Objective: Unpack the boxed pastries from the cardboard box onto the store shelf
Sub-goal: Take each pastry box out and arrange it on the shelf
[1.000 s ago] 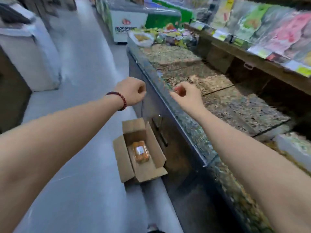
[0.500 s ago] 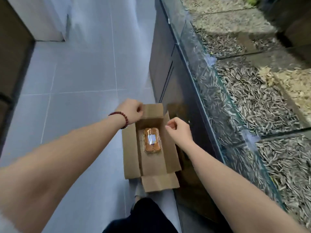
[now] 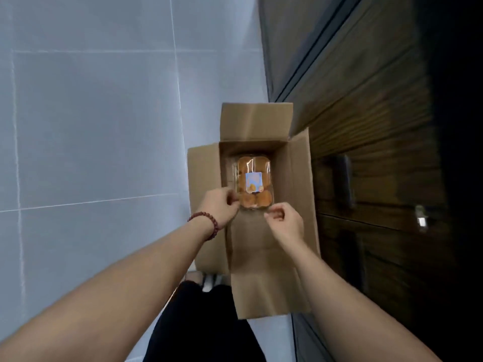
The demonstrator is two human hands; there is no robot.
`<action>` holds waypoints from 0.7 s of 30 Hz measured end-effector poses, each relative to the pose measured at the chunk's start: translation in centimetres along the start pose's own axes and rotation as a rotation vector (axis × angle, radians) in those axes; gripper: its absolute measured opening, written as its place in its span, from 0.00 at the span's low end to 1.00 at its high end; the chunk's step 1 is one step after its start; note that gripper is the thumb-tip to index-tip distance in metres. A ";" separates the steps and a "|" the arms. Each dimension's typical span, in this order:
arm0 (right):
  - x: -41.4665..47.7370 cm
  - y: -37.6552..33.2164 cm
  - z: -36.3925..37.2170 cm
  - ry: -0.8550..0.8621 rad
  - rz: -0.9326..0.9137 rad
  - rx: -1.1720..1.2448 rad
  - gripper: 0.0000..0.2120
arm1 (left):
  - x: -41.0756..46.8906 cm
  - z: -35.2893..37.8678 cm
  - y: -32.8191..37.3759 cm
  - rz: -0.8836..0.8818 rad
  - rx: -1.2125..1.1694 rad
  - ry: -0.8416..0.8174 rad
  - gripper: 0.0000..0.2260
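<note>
– Well, head view first: where does the stock sit?
– One pastry pack [image 3: 252, 178], clear plastic, lies flat inside the cardboard box [image 3: 296, 184], in its far half. Golden-brown pastries show through the lid, and a small blue label [image 3: 253, 182] is stuck on top.
– And the box itself?
– It stands on the grey tiled floor [image 3: 91, 126] with all four flaps folded outward. Its right side is just beside a dark wood-grain cabinet [image 3: 366, 126]. The near half of the box floor is bare cardboard.
– State of the hands?
– The left hand [image 3: 218, 206] is at the pack's near left corner, fingers curled, thumb and fingertips pinching the plastic rim. A dark red bead bracelet [image 3: 209, 226] is on that wrist.
– The right?
– The right hand [image 3: 286, 222] is at the near right corner, fingers curled, fingertips touching the rim. The picture is too blurred to tell whether it actually has hold.
– Anything else recorded?
– Dark trousers [image 3: 198, 322] at the near edge, between the forearms. A fitting on the cabinet front is too blurred to identify.
</note>
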State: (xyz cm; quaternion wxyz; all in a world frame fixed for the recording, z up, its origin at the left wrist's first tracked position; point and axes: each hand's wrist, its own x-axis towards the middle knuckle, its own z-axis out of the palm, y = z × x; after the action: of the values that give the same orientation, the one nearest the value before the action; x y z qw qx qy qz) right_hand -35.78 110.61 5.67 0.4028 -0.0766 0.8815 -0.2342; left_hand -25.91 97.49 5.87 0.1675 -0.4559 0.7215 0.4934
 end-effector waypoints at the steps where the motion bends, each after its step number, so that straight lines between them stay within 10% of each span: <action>1: 1.9 0.9 1.2 -0.007 0.013 0.035 0.10 | 1.7 1.4 -0.9 -0.004 -0.008 -0.021 0.08; 16: 22.1 11.1 10.5 -0.054 0.177 -0.014 0.35 | 21.4 17.9 -9.2 -0.420 -0.327 -0.040 0.38; 21: 24.9 11.9 11.1 -0.117 0.239 0.124 0.35 | 24.9 18.0 -9.0 -0.626 -0.707 -0.041 0.20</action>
State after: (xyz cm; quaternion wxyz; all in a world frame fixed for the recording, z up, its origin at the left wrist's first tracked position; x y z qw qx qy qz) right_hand -43.38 109.05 -23.05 0.4826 0.0404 0.8432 -0.2336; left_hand -35.39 99.91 -24.63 0.1570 -0.6706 0.3336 0.6437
